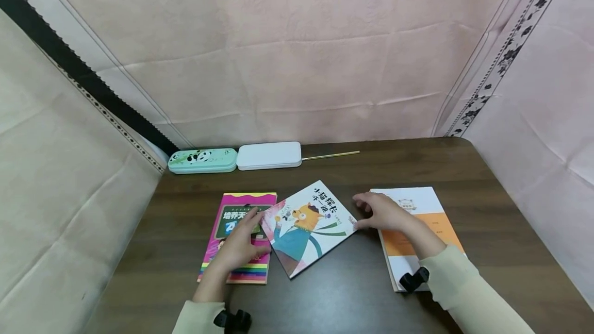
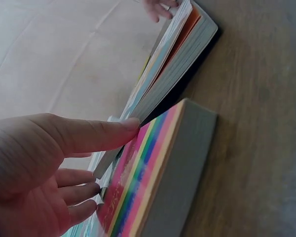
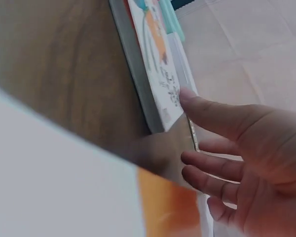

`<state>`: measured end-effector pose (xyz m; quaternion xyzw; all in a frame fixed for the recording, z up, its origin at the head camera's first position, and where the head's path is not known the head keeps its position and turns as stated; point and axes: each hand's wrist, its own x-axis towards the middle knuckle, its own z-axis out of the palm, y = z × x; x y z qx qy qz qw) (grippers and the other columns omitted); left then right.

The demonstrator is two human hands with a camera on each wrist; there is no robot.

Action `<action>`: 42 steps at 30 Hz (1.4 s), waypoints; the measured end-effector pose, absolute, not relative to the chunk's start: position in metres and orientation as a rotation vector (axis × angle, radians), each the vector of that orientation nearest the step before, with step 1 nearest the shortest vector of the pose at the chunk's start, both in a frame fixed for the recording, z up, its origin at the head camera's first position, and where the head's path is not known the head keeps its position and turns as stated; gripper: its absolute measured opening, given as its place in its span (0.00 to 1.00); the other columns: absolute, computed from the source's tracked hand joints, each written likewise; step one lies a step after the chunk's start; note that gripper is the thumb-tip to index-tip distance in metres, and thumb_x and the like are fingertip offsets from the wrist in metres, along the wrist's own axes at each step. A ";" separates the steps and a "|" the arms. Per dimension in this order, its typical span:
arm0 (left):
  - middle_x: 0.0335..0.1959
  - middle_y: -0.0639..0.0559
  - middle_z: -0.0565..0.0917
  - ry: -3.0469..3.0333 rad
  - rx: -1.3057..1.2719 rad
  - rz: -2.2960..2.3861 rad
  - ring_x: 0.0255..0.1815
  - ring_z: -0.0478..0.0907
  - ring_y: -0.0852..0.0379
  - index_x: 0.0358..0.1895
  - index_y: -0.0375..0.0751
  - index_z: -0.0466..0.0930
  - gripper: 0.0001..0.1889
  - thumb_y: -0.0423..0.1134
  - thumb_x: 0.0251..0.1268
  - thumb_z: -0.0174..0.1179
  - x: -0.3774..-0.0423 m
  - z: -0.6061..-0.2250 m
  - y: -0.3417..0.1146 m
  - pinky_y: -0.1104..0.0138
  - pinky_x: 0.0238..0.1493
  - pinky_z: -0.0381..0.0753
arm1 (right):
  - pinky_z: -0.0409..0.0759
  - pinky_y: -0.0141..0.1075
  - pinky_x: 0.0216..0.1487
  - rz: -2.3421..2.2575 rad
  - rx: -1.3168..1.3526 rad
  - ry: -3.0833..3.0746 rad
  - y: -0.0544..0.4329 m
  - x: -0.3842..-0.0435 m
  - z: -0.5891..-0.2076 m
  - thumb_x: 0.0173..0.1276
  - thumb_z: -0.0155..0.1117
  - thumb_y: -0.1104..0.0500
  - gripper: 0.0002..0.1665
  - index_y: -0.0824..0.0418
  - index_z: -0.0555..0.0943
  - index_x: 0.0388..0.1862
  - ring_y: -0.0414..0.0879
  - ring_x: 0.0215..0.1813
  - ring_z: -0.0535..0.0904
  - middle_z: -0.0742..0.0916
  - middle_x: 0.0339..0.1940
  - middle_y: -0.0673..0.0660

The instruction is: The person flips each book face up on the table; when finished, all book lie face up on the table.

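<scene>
A picture book with an orange cat in a blue dress [image 1: 297,238] lies turned at an angle in the middle of the table. Its left corner overlaps a pink book with rainbow stripes [image 1: 252,276]. My left hand [image 1: 241,244] is at that corner, above the pink book, thumb spread from loosely extended fingers. At the cat book's right corner is my right hand [image 1: 385,213], thumb by the corner and fingers held apart from it. The right wrist view shows a gap between that thumb [image 3: 202,108] and the fingers. A white and orange book [image 1: 433,220] lies partly under the right forearm.
Along the back of the brown table [image 1: 148,277] stand a green panda pencil case [image 1: 204,161] and a white case [image 1: 269,156]. A thin yellowish stick [image 1: 331,155] extends rightward from the white case. Pale cloth walls [image 1: 297,81] surround the table's back and sides.
</scene>
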<state>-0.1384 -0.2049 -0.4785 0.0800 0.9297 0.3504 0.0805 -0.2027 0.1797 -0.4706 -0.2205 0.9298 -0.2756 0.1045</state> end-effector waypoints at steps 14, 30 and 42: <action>0.70 0.44 0.74 2.832 0.305 1.047 0.71 0.67 0.40 0.72 0.43 0.72 0.42 0.38 0.50 0.80 -0.136 -0.477 -0.199 0.45 0.65 0.74 | 0.74 0.49 0.46 -0.628 -0.696 2.915 0.171 -0.197 -0.482 0.54 0.83 0.55 0.33 0.63 0.83 0.58 0.47 0.42 0.79 0.85 0.43 0.53; 0.62 0.41 0.78 2.788 0.495 0.907 0.61 0.75 0.44 0.71 0.33 0.71 0.43 0.37 0.50 0.80 -0.110 -0.481 -0.158 0.49 0.63 0.77 | 0.81 0.53 0.56 -0.694 -0.726 2.880 0.170 -0.214 -0.480 0.66 0.66 0.74 0.24 0.71 0.79 0.62 0.59 0.55 0.80 0.83 0.54 0.65; 0.63 0.40 0.72 2.835 0.342 0.899 0.59 0.69 0.46 0.69 0.31 0.73 0.41 0.47 0.54 0.78 -0.088 -0.487 -0.130 0.51 0.61 0.78 | 0.80 0.53 0.58 -0.648 -0.713 2.795 0.163 -0.226 -0.478 0.70 0.61 0.74 0.26 0.71 0.75 0.67 0.63 0.63 0.76 0.78 0.63 0.69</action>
